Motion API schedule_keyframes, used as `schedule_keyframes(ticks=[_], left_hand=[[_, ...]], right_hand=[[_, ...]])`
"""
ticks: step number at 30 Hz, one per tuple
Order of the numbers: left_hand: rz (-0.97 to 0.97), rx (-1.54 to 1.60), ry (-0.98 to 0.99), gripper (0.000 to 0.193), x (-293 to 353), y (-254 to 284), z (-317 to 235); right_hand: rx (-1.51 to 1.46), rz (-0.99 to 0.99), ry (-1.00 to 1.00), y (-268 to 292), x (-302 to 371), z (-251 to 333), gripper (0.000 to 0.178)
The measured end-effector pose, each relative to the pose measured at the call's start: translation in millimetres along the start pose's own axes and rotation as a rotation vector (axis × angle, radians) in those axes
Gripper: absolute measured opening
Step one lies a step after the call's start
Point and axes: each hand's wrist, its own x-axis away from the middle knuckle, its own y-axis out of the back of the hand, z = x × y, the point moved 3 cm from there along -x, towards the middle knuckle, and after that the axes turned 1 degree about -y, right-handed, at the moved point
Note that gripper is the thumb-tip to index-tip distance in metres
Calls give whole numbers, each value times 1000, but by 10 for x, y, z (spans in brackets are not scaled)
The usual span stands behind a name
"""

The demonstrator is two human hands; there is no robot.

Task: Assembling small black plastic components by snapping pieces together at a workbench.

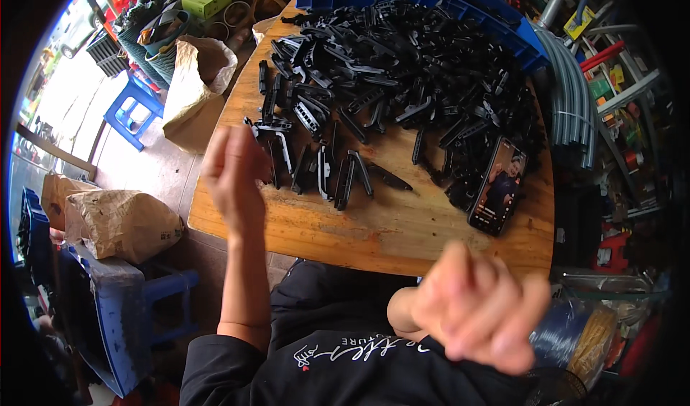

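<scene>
My left hand (235, 165) is raised over the left edge of the wooden table (402, 237), its fingers curled closed. Anything inside them is hidden from this view. Just right of it lie several loose black plastic handle-like parts (323, 172), spread apart from the main heap. My right hand (483, 307) is lifted in front of my body, beyond the table's near edge. It is blurred, with the fingers bent inward, and whatever they may grip cannot be made out. A big heap of the same black parts (410, 61) covers the far half of the table.
A phone (497, 184) showing a video leans against the heap at the right. Blue plastic crates (496, 25) stand behind the heap. Brown paper bags (194, 111) and blue stools (135, 111) are on the left. Grey tubing (573, 89) and cluttered shelves line the right.
</scene>
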Motion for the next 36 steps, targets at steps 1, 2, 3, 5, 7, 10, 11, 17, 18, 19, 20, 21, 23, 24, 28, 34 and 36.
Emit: schedule_keyframes(ticks=[1, 2, 3, 5, 7, 10, 11, 17, 18, 19, 20, 21, 23, 24, 28, 34, 36], left_hand=[[-60, -139, -53, 16, -167, 201, -52], [-148, -304, -114, 14, -306, 519, -119], [-149, -428, -162, 18, -471, 641, -151], [-139, -592, -274, 59, -612, 674, -239], [-84, -997, -414, 57, -675, 691, -282], [-132, -613, -123, 29, -604, 751, -228], [-178, -580, -108, 26, -508, 701, -207], [319, -728, -270, 12, -385, 6, -75], [406, -748, -299, 12, -345, -129, -69], [455, -751, -308, 13, -288, -227, -87], [505, -753, -319, 13, -226, -329, -117], [569, -706, -311, 13, -161, -440, -107], [671, -713, -389, 12, -68, -649, -111], [698, -705, -416, 11, -57, -653, -64], [810, -737, -499, 10, 36, -680, 80], [1143, -985, -606, 50, 318, -841, 283], [1192, -985, -622, 60, 427, -847, 512]], right_hand=[[3, -4, 5, -94, -114, 48, 9], [-160, 127, 17, -210, -219, -8, 15], [-266, 275, 47, -377, -362, 39, 29], [-483, 425, 1, -507, -437, 113, 45], [-665, 438, -96, -508, -455, 68, 45], [-856, 306, -186, -597, -383, -27, 46], [-945, 214, -247, -626, -360, -65, 47], [-716, 399, 3, -621, -400, -16, 45], [-710, 400, 8, -617, -410, 8, 45], [-705, 399, -13, -616, -410, 4, 45], [-698, 399, -32, -616, -415, 5, 46], [-688, 396, -29, -596, -434, 16, 46], [-570, 447, 61, -553, -499, 59, 47], [-535, 468, 102, -535, -494, 43, 47], [99, 384, -129, -333, -487, 112, 31], [1154, 601, -21, -601, -302, 434, 7], [1212, 622, 92, -614, -338, 732, 6]])
